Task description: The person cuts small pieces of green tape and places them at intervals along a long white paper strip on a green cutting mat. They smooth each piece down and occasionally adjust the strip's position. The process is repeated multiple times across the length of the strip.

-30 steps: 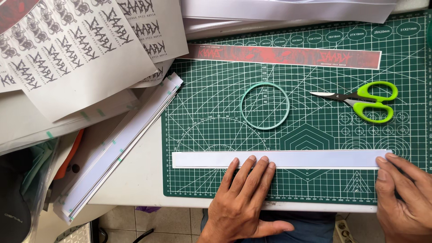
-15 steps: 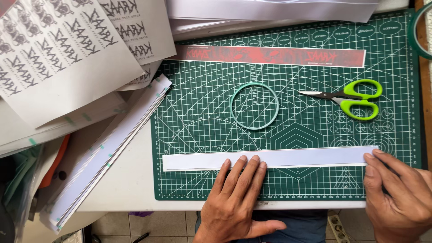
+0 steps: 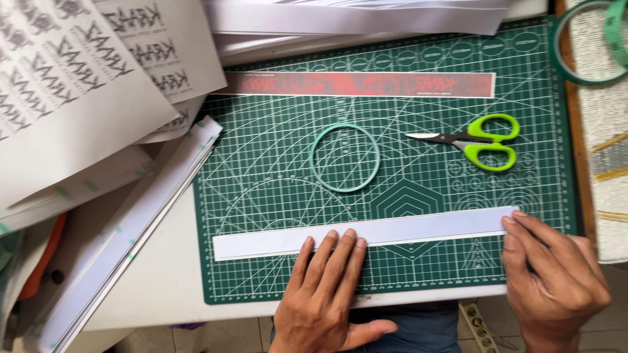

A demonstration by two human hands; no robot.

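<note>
- Your view has drifted to the right since a second ago: the green cutting mat (image 3: 275, 196) now sits further left in frame, and a roll of green tape (image 3: 575, 72) has come into sight at the top right corner.
- Your left hand (image 3: 324, 297) has kept its place, lying flat with fingers close together, their tips pressing the lower edge of the long white strip (image 3: 366, 232).
- Your right hand (image 3: 556, 278) remains at the strip's right end, fingers together and curled, fingertips touching that end; whether they pinch it or only press on it, you cannot tell from here.
- That strip lies lengthwise across the lower part of the mat, slightly tilted, and has not shifted against the grid.
- Above it, untouched and well apart: the mint-green ring (image 3: 345, 157), the green-handled scissors (image 3: 474, 140) with blades closed, and the red printed strip (image 3: 360, 84).
- Printed sheets (image 3: 72, 78) overlap the mat's top left corner.
</note>
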